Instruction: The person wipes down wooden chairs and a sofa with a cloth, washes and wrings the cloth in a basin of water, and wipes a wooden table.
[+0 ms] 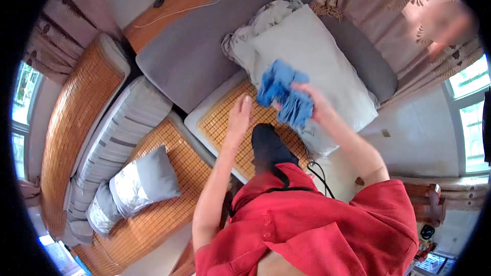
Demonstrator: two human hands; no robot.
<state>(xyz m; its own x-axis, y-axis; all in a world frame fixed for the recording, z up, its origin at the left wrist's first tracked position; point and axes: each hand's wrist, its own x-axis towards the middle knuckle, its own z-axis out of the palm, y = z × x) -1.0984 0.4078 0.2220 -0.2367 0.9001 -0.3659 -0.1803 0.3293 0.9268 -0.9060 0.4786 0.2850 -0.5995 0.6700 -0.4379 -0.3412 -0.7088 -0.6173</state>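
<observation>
A crumpled blue cloth is held up in front of me, over the bamboo-matted seat and the edge of the white bedding. My right hand grips its right side, thumb and fingers closed on the fabric. To the left of the cloth is my left hand, apart from it, with nothing visible in it. Its fingers are bent and blurred, and how far apart they are cannot be made out.
A grey backrest runs behind the bamboo mat. On the left, grey-and-white cushions lie on another matted sofa. A white cable crosses the wooden ledge. Black cables hang near my right side.
</observation>
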